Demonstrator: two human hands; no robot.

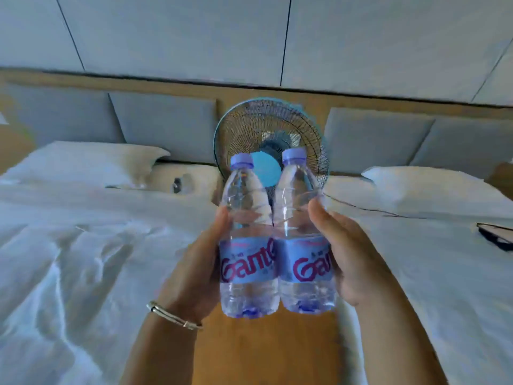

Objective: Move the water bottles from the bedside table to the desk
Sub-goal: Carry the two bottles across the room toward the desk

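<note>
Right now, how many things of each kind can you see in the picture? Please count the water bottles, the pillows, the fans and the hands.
Water bottles: 2, left bottle and right bottle, held side by side
Pillows: 2, left pillow and right pillow
Fans: 1, fan behind the bottles
Hands: 2, left hand and right hand
Total: 7

Two bottles held side by side, between two beds.

Left bottle [248, 240] in the left hand [194, 268], right bottle [304, 234] in the right hand [352, 257], the bottles touching, upright, above the floor [263, 351]. Fan [270, 140] behind them. Left bed [83, 245] and its pillow [91, 162] on the left; right bed [430, 259] and its pillow [422, 184] on the right. Headboard [163, 126] behind both.
</note>
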